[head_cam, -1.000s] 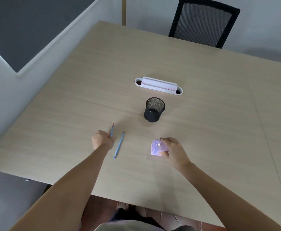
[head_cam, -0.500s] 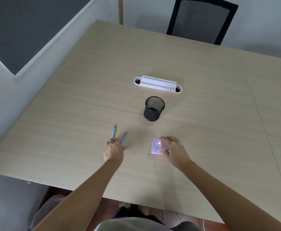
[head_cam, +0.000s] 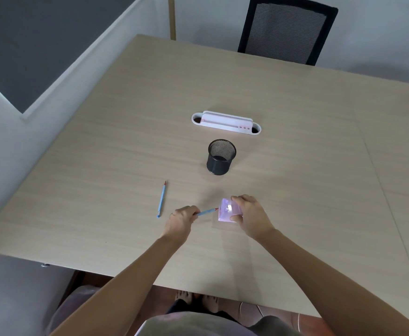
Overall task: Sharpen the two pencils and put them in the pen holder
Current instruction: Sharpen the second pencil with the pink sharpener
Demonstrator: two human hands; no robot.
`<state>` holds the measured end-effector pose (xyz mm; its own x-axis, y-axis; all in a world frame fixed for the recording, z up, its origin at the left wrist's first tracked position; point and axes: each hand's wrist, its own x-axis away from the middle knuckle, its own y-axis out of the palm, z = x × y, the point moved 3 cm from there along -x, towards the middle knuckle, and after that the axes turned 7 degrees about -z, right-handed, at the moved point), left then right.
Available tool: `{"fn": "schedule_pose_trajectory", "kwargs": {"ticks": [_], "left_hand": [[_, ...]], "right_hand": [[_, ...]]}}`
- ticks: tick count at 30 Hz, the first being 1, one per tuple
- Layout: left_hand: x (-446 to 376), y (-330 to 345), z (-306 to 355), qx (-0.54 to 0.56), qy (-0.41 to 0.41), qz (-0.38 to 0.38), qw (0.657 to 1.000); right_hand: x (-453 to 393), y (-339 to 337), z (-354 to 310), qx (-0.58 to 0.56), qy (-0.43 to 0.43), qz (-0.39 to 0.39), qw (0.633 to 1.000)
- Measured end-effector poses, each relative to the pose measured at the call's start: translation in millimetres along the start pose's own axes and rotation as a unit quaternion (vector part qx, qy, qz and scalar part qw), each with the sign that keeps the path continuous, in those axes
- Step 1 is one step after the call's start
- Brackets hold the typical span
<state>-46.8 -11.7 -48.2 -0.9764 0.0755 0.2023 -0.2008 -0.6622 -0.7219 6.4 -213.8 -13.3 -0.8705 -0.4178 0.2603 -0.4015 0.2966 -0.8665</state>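
The left hand (head_cam: pixel 182 218) pinches one blue pencil (head_cam: pixel 207 211), tip at the lilac sharpener (head_cam: pixel 226 210) gripped by the right hand (head_cam: pixel 249 213); next comes insertion, the other pencil (head_cam: pixel 161 199) lying well short of the mesh holder (head_cam: pixel 221 156).

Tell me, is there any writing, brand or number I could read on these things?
None can be read.
White oblong plastic tray: a few small pink marks, too blurred to tell whether they are writing.
Pale purple plastic sharpener, black mesh pen holder, blue pencils: no text visible.
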Motion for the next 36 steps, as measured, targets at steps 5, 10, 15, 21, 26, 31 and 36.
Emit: {"fn": "schedule_pose_trajectory", "kwargs": {"ticks": [5, 10, 15, 21, 26, 31, 36], "left_hand": [[-3.2, -2.5, 2.3, -0.001, 0.015, 0.0, 1.0], [-9.7, -5.1, 5.7, -0.002, 0.024, 0.003, 1.0], [-25.0, -6.6, 20.2, -0.029, 0.031, -0.018, 0.999], [-38.1, -0.2, 25.2, 0.058, -0.004, -0.038, 0.998], [-47.4, 5.8, 34.4, 0.06, 0.001, -0.058, 0.997], [-45.8, 4.3, 33.5, 0.048, -0.008, -0.064, 0.997], [-46.9, 0.9, 48.9, -0.087, -0.001, -0.1, 0.991]], "right_hand": [[0.5, -0.1, -0.6, 0.002, 0.002, 0.002, 1.0], [-0.2, -0.2, -0.4, 0.01, -0.001, 0.001, 1.0], [-0.1, -0.4, -2.9, 0.01, -0.019, 0.007, 1.0], [0.7, 0.8, -0.9, 0.0, -0.027, 0.02, 0.999], [-0.1, 3.6, -3.0, 0.006, -0.021, 0.036, 0.999], [1.9, 3.3, -1.8, 0.014, -0.023, 0.034, 0.999], [7.8, 4.2, 1.9, 0.044, -0.036, -0.001, 0.998]]}}
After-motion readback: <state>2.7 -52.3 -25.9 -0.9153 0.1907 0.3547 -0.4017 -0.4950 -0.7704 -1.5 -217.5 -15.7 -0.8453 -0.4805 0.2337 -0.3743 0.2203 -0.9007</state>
